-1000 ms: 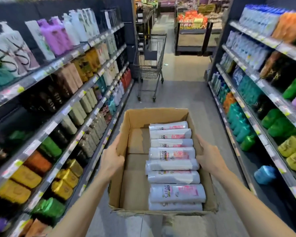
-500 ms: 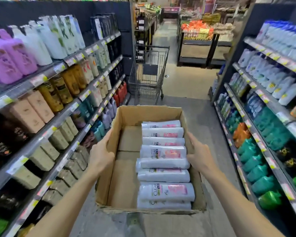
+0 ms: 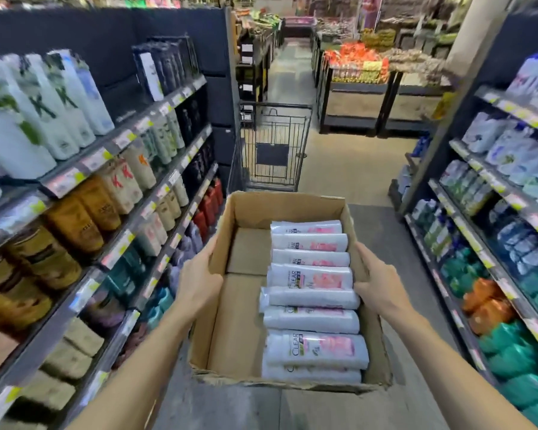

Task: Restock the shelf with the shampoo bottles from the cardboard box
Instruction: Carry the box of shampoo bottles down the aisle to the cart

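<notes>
I carry an open cardboard box (image 3: 246, 336) in front of me in a shop aisle. Several white shampoo bottles (image 3: 311, 296) with pink labels lie on their sides in a row along the box's right half; the left half shows bare cardboard. My left hand (image 3: 199, 280) grips the box's left wall and my right hand (image 3: 378, 283) grips its right wall, fingers curled over the sides. The fingertips under and outside the box are hidden.
Stocked shelves (image 3: 115, 187) run along the left and more shelves (image 3: 491, 218) along the right, with a narrow floor aisle between. A metal shopping trolley (image 3: 274, 144) stands ahead in the aisle. Produce stands (image 3: 361, 76) lie beyond it.
I have walked forward along the aisle with the box; the trolley and far shelves are nearer and the shelf goods beside me have changed. Both hands keep their hold.
</notes>
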